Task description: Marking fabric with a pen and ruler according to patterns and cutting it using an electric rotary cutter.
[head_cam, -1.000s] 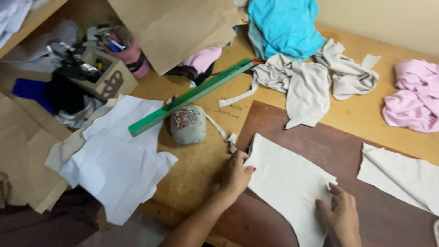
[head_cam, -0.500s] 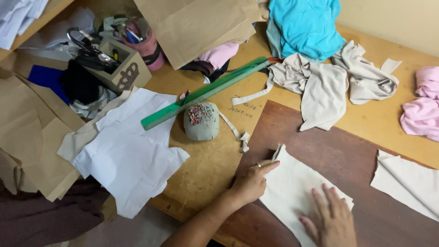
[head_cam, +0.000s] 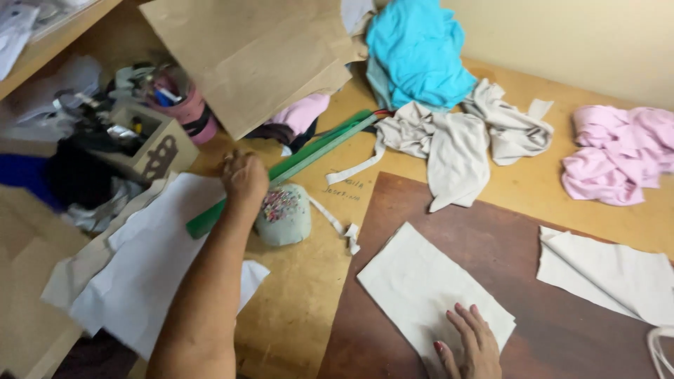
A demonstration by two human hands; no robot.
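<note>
My left hand (head_cam: 244,177) has reached across the wooden table and lies on a long green ruler (head_cam: 323,144), fingers curled over its lower part. Just right of that hand sits a grey pincushion (head_cam: 284,214) stuck with coloured pins. My right hand (head_cam: 472,347) rests flat, fingers spread, on a cream fabric rectangle (head_cam: 421,281). The fabric lies on a dark brown board (head_cam: 562,330).
Another cream piece (head_cam: 611,274) lies on the board's right side. Grey cloth (head_cam: 456,140), turquoise cloth (head_cam: 418,52) and pink cloth (head_cam: 618,154) are heaped at the back. Brown paper (head_cam: 260,56), a tool box (head_cam: 151,144) and white sheets (head_cam: 147,260) crowd the left.
My left hand left the edge of the cream fabric and moved up and left to the green ruler. My right hand stays flat on the fabric.
</note>
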